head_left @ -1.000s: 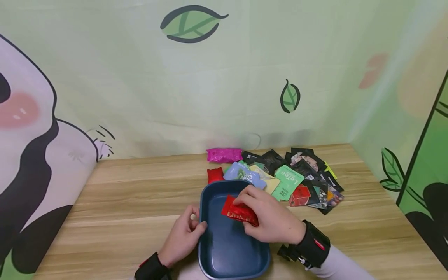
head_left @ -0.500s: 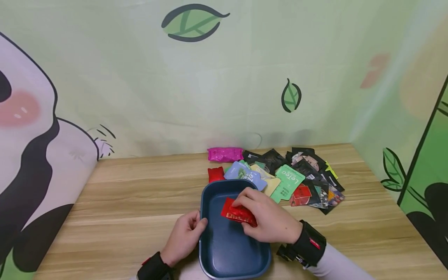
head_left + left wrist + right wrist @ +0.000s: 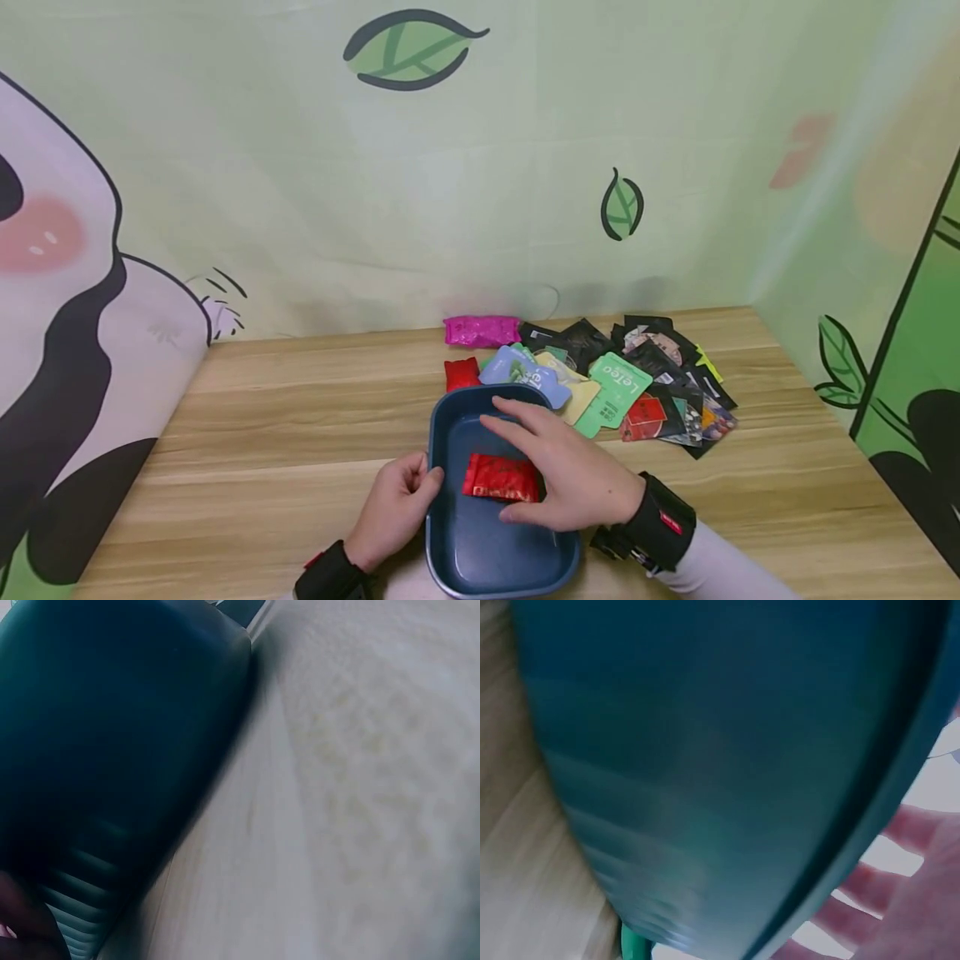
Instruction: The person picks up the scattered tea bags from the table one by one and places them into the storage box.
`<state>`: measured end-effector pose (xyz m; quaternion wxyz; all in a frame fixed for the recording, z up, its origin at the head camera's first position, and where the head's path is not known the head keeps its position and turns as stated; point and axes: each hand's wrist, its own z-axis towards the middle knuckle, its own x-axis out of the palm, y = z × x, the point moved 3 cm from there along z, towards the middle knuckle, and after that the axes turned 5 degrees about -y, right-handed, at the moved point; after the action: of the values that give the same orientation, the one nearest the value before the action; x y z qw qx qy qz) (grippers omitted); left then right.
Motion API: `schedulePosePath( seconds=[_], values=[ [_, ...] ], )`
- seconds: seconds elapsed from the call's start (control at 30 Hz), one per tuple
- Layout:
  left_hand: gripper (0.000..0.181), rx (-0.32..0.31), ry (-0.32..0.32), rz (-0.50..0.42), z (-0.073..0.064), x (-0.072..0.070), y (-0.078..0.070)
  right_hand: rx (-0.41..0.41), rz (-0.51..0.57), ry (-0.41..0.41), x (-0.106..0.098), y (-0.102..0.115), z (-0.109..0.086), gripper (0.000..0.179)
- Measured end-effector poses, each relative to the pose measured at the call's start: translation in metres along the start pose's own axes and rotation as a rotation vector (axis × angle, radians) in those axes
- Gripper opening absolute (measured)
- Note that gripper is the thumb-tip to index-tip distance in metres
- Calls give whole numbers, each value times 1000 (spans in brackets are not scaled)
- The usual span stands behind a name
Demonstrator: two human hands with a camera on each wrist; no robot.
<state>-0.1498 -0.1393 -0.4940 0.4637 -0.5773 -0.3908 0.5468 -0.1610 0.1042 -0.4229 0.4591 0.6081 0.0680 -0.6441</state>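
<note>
A dark blue rectangular tray point(image 3: 491, 554) stands on the table in front of the person. At its left rim the left hand point(image 3: 397, 504) pinches the edge, thumb on top and fingers curled outside. Inside the tray lies a shiny red packet point(image 3: 498, 477), its right end overlapped by the right hand point(image 3: 573, 475). That hand hovers over the tray's right side with fingers spread and holds nothing. In the right wrist view, its fingers point(image 3: 870, 889) reach past the tray's rim. The left wrist view shows the tray's outer wall point(image 3: 112, 712) close up.
Beyond the tray, a pile of sachets includes a green one point(image 3: 618, 383), a blue one point(image 3: 517, 371) and several black ones point(image 3: 585, 342). A magenta packet point(image 3: 480, 332) lies near the back wall, with another red packet point(image 3: 461, 373) behind the tray's left corner.
The right hand has let go of the red packet, which now lies in the tray, and its fingers have spread apart. The left hand stays at the tray's rim.
</note>
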Motion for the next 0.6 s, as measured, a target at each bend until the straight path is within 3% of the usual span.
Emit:
schedulePosePath(
  seconds=[0.1,0.27,0.6],
  values=[
    [31,-13,5,-11,0,1,0,20,-35,39,1,-1,-1,107],
    [32,-18,8,-19,0,1,1,62,-99,41,1,-6,-2,112],
    [35,9,6,0,0,0,2,122,-195,-92,-22,-44,-4,115]
  ],
)
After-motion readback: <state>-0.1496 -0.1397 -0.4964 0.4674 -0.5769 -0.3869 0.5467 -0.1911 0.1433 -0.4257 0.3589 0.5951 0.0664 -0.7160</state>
